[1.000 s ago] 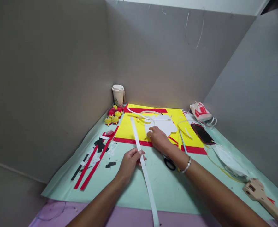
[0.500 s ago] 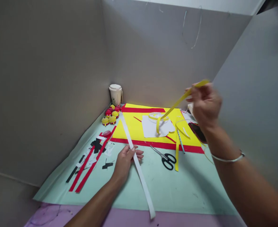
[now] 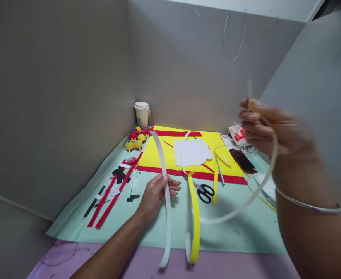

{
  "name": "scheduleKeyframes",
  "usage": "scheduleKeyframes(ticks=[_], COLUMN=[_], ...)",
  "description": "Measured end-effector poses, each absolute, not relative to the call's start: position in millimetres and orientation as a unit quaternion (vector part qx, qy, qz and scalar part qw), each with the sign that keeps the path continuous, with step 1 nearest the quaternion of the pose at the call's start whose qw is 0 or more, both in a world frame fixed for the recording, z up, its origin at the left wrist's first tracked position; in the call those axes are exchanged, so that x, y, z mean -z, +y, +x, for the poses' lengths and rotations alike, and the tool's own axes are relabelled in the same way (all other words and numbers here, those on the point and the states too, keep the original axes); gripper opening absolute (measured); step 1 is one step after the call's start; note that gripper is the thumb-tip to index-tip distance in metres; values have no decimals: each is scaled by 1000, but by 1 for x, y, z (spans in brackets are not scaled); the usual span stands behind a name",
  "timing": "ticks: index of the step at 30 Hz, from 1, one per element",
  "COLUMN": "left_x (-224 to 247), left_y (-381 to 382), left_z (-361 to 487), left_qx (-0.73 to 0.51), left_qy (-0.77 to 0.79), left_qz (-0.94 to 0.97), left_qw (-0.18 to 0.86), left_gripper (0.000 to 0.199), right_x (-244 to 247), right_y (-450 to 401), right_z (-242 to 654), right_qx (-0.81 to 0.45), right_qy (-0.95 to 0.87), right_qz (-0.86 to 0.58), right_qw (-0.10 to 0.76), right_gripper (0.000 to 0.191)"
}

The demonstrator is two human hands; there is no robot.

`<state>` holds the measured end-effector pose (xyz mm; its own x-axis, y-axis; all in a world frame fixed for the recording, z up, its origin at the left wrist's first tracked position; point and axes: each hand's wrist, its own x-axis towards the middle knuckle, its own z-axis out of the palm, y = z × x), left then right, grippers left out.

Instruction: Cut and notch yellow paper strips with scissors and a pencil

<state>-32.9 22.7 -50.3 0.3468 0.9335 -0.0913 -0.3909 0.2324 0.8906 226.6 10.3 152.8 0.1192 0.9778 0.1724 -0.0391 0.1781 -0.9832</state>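
Note:
A white paper strip (image 3: 168, 209) is pinched between the thumb and fingers of my left hand (image 3: 154, 195), its two ends bending away above and below. My right hand (image 3: 277, 133), raised on the right, is closed on one end of a long curling paper strip (image 3: 196, 221), yellow on one face and whitish on the other. That strip loops down across the middle, beside the left hand. Behind it lie black-handled scissors (image 3: 205, 193), partly covered. A white paper sheet (image 3: 192, 152) rests on the yellow sheet (image 3: 154, 153) with red borders.
Red strips (image 3: 109, 207) and black scraps (image 3: 120, 174) lie on the left. Red-and-yellow balls (image 3: 134, 135) sit near a lidded cup (image 3: 142, 114). A pen (image 3: 220, 170), a phone (image 3: 242, 161) and a red-and-white packet (image 3: 237, 133) are on the right. Grey walls enclose the table.
My right hand has moved right and toward me, pulling the yellow strip off the white sheet and down to the near edge. My left hand still holds the white strip, now more bowed.

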Motion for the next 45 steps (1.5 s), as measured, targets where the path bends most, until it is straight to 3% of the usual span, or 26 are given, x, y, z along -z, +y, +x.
scheduleKeyframes(ticks=[1,4,8,12,15,21,29,38,45], left_x=[51,54,55,55,55,59,64,67,69], left_y=[22,21,19,18,18,22,29,29,30], left_z=[-33,-32,-28,-26,-29,-31,-30,-29,-30], left_qx=[-463,-456,-437,-412,-380,-379,-422,-407,-397], left_qy=[321,292,275,269,262,290,378,376,375], left_qz=[413,402,358,317,321,310,294,326,337], left_qw=[716,738,778,811,827,822,770,766,767], left_gripper=[23,20,19,32,34,16,6,12,17], right_x=[-143,-105,-47,-9,4,16,34,42,43], right_y=[16,36,61,84,96,95,113,158,160], right_z=[216,181,134,109,111,145,154,146,145], right_qx=[-472,-503,-421,-336,-274,-194,-190,-235,-238], right_qy=[-495,-506,-549,-583,-617,-656,-621,-584,-593], right_qz=[-447,-464,-528,-584,-622,-688,-757,-777,-767], right_qw=[577,525,492,454,397,241,66,20,64], right_gripper=[9,16,11,14,15,30,32,33,33])
